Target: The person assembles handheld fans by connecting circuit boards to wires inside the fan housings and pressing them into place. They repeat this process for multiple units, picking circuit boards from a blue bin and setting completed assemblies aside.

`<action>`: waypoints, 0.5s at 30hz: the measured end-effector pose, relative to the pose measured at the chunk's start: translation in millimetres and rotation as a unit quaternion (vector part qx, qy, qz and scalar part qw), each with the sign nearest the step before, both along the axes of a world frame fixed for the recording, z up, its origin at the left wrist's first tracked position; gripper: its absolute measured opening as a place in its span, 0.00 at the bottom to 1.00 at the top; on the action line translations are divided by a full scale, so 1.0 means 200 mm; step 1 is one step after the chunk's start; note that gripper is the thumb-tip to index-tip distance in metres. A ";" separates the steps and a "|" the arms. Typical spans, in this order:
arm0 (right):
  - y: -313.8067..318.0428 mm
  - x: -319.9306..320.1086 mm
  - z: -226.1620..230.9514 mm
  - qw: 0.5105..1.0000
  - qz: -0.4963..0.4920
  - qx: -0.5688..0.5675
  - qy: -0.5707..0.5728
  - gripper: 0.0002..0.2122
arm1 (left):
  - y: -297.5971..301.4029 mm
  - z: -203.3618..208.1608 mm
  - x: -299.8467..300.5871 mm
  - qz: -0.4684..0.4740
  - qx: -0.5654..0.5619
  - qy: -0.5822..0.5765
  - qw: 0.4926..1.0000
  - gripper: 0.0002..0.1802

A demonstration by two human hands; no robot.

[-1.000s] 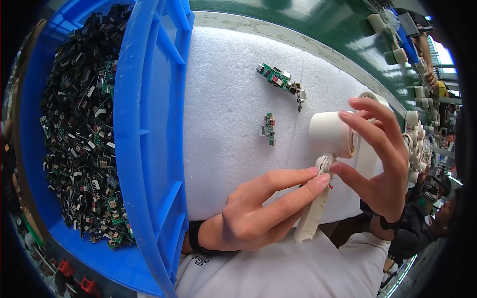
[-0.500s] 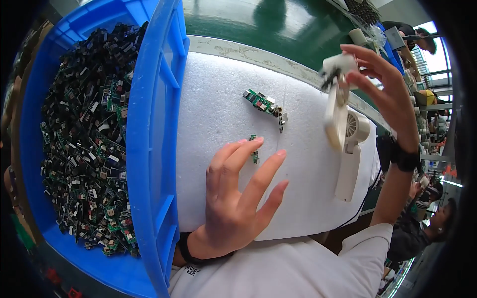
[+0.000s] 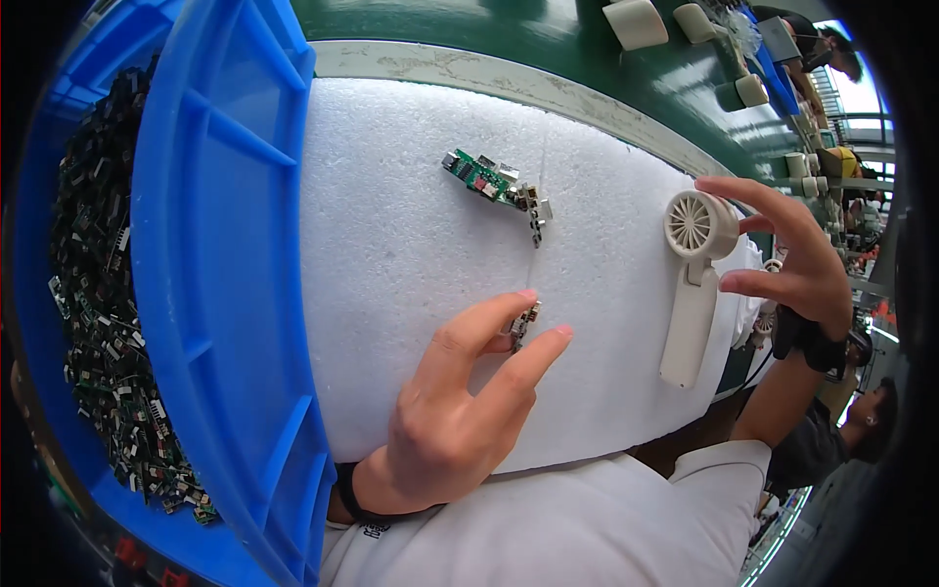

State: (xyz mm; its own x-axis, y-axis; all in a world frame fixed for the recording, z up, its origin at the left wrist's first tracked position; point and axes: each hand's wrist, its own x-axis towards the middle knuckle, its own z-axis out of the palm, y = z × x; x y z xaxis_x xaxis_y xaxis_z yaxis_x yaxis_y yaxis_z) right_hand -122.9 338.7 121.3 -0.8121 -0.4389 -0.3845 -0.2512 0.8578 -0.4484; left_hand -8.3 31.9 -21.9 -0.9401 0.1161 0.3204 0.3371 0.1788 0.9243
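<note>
My left hand (image 3: 455, 411) is low over the white foam sheet (image 3: 391, 245), its fingers curled round a small circuit board (image 3: 525, 323) that shows between the fingertips. Farther off on the foam lies a green circuit board (image 3: 484, 179), with a smaller board (image 3: 534, 210) at its right end. My right hand (image 3: 797, 259) has its fingers spread round the head of a cream handheld fan (image 3: 688, 328), forefinger by the top and thumb beside the neck. The fan lies on the foam, round grille facing up. Whether the fingers touch it I cannot tell.
A blue crate (image 3: 230, 254) full of small circuit boards (image 3: 108, 323) stands at the left. Beyond the foam is a green table (image 3: 440, 24) with cream cylindrical parts (image 3: 638, 23). Another person (image 3: 841, 421) sits at the far right.
A pale, motion-blurred part has left my right hand, which has come down to the fan. My left fingers have closed round the small board, which has shifted and turned. The view has swung right.
</note>
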 end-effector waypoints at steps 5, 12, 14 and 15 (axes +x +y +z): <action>-0.01 -0.02 -0.09 0.999 -0.012 -0.026 -0.021 0.36 | -0.05 0.08 -0.02 -0.004 -0.078 0.025 0.997 0.24; -0.18 0.03 -0.15 0.999 -0.009 -0.027 0.034 0.32 | -0.04 0.08 -0.02 0.006 -0.117 0.067 0.991 0.23; -0.38 0.08 -0.18 0.987 -0.031 0.037 0.154 0.32 | -0.03 0.07 -0.01 0.051 -0.081 0.039 0.995 0.22; -0.44 0.10 -0.19 0.973 -0.045 0.069 0.214 0.31 | -0.03 0.07 -0.01 0.071 -0.061 0.027 0.995 0.22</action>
State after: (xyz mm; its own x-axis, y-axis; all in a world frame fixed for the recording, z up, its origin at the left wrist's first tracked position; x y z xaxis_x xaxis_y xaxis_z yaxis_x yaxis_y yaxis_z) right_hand -103.6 249.7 82.7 -0.9436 -0.3268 -0.0532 -0.3109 0.9297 -0.1977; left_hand -11.2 25.5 -7.9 -0.9318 0.0236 0.3622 0.3484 0.3383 0.8742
